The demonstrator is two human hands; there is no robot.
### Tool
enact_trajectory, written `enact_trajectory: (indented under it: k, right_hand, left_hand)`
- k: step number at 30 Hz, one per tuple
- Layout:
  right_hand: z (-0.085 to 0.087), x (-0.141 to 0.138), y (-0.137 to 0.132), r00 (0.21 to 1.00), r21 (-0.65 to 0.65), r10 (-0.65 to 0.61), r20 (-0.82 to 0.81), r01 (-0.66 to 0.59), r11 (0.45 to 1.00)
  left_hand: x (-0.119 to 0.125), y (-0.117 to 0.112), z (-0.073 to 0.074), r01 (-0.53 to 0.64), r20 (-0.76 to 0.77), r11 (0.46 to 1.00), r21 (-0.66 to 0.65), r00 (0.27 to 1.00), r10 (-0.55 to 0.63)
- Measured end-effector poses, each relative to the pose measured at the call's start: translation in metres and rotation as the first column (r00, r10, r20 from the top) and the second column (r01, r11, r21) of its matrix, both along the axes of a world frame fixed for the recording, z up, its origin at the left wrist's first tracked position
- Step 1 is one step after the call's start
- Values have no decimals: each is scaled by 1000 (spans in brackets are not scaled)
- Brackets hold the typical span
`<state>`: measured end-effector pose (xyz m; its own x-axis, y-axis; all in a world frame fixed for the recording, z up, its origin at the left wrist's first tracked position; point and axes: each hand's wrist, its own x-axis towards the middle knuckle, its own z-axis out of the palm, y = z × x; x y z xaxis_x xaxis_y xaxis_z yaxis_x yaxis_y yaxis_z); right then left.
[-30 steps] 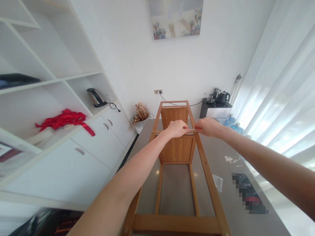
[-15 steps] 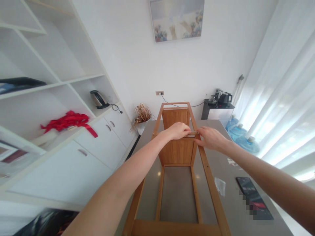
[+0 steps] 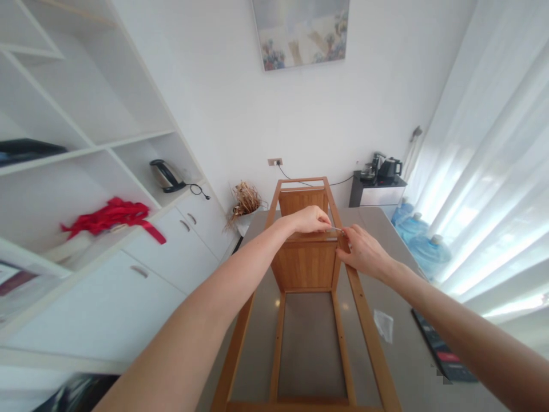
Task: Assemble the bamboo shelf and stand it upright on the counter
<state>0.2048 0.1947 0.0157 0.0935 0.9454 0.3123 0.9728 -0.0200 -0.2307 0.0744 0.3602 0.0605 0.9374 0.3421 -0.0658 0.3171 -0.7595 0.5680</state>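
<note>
A wooden furniture frame (image 3: 364,317) with slatted panels lies lengthwise before me. Above the crossbar between the two panels, my left hand (image 3: 312,219) is closed in a pinch on a thin metal rod (image 3: 337,229) that looks like a hex key. Its far end meets the right-hand rail, by my right fingertips. My right hand (image 3: 362,249) grips that rail from outside, thumb below and fingers at the joint. What lies under the right fingers is hidden.
The frame rests on a grey table (image 3: 313,337). A small plastic bag (image 3: 384,325) and a phone (image 3: 441,349) lie to the right, near water jugs (image 3: 429,249). Left are white shelves with a kettle (image 3: 166,175) and red ribbon (image 3: 111,217).
My left hand has lifted slightly, and the metal rod now slants instead of lying level along the crossbar. My right hand stays at the rail joint. The view has shifted a little.
</note>
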Motion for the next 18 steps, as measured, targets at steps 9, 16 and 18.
enact_trajectory:
  k: [9,16,18]
  right_hand:
    - [4,-3,-2,999,-42,-35,25,36,998]
    - [1,-7,-6,992,-99,-103,-70,96,990]
    - [0,-9,-7,987,-118,-131,-93,119,986]
  left_hand:
    - [13,18,-1,-124,-178,968,-216,980,86]
    - [-1,-31,4,-354,28,894,275,932,361]
    - [0,-48,4,-449,99,796,406,888,450]
